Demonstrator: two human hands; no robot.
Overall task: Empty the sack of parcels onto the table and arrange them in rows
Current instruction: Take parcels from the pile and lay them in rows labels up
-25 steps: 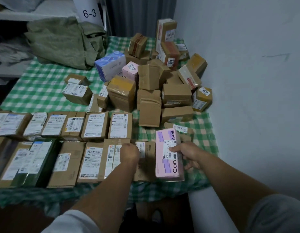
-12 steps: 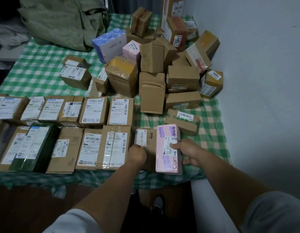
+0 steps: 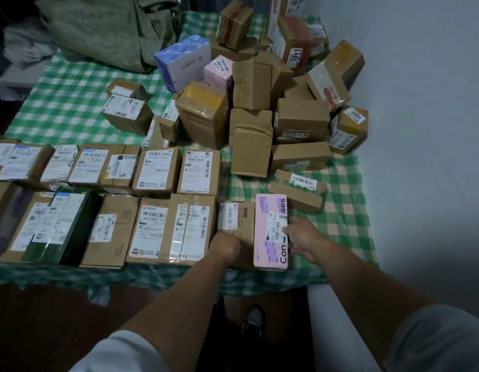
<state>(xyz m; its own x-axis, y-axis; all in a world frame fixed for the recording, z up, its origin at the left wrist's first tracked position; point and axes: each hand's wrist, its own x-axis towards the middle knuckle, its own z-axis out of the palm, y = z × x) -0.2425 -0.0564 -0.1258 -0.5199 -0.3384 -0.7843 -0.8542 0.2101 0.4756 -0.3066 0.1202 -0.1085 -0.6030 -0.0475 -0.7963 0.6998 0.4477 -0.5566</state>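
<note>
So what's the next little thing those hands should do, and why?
Probably let the right hand release the pink box and reach for the green-printed box just behind it. The pink box already lies flat against the small brown box, ending the front row, while the back row stops short, with bare cloth beside its last parcel.

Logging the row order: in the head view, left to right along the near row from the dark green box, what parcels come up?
Dark green box → plain brown box → white-labelled box → tape-wrapped box → small brown box → pink box.
</note>
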